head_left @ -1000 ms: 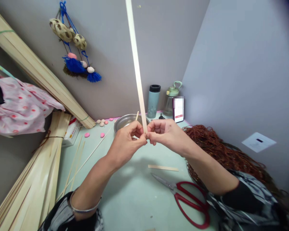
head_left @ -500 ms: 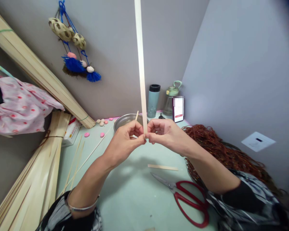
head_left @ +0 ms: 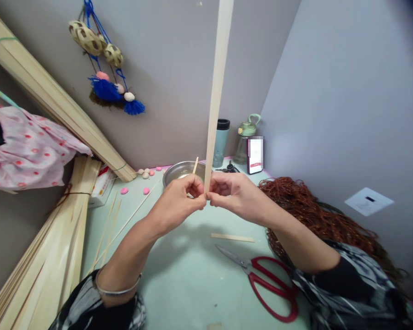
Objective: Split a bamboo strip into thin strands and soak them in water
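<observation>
A long pale strip, bamboo or thin wood by its look (head_left: pixel 217 87), rises from my fingertips past the top of the view, leaning slightly right. Its lower end is pinched by both hands at the centre. My left hand (head_left: pixel 179 197) is closed, thumb and fingers on the strip's left side. Closed from the right, my right hand (head_left: pixel 236 195) grips the same end, its thumb nearly touching my left thumb. Below them, a short strip piece (head_left: pixel 232 238) lies on the table (head_left: pixel 186 284). Beside it rest red-handled scissors (head_left: pixel 268 284).
Behind my hands stand a metal bowl (head_left: pixel 174 172), a blue tumbler (head_left: pixel 220 146), a green-lidded bottle (head_left: pixel 242 144) and a phone (head_left: pixel 255 158). Reddish-brown cord (head_left: pixel 296 206) is heaped at right. Strip bundles (head_left: pixel 51 247) lean at left. Woven ornaments with blue tassels (head_left: pixel 105 89) hang on the wall.
The strip's upper part has swung to the right, from a slight left lean to a right lean. Both hands keep their pinch on its lower end, nearly in place.
</observation>
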`<state>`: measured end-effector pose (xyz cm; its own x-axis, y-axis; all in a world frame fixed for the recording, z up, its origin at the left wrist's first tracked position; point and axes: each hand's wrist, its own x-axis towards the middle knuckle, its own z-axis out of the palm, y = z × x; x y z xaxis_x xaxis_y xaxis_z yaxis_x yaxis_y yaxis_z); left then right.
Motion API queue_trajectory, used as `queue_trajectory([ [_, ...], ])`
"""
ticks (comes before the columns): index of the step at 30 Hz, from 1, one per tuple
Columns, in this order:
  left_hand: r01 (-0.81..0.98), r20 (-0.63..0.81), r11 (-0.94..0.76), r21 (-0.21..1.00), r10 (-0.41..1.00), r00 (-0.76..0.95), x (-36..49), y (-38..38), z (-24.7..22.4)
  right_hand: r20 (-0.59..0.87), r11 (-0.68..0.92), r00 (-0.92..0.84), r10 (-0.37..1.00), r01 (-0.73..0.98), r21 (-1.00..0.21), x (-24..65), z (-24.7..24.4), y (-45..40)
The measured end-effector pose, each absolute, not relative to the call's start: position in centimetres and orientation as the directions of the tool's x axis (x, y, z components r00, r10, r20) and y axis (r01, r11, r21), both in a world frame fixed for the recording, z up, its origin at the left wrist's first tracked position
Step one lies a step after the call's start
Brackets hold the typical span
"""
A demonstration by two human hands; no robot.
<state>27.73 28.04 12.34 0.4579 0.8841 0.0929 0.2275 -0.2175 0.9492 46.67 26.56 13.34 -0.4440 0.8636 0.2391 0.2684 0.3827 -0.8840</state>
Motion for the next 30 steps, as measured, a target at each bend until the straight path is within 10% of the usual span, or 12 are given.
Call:
queue_trajectory([
  [15,0.262,-0.067,-0.127,0.957,0.779,0.623,26.8,28.5,12.5,0.213,0.429,-0.538,0.815,0.315,-0.847,47.2,13.6,26.5],
  [30,0.014,0.120,-0.154,0.988,0.826,0.551,26.7,28.8,12.3,0.174,0.281,-0.450,0.876,0.181,-0.942,46.9,13.7,26.6],
])
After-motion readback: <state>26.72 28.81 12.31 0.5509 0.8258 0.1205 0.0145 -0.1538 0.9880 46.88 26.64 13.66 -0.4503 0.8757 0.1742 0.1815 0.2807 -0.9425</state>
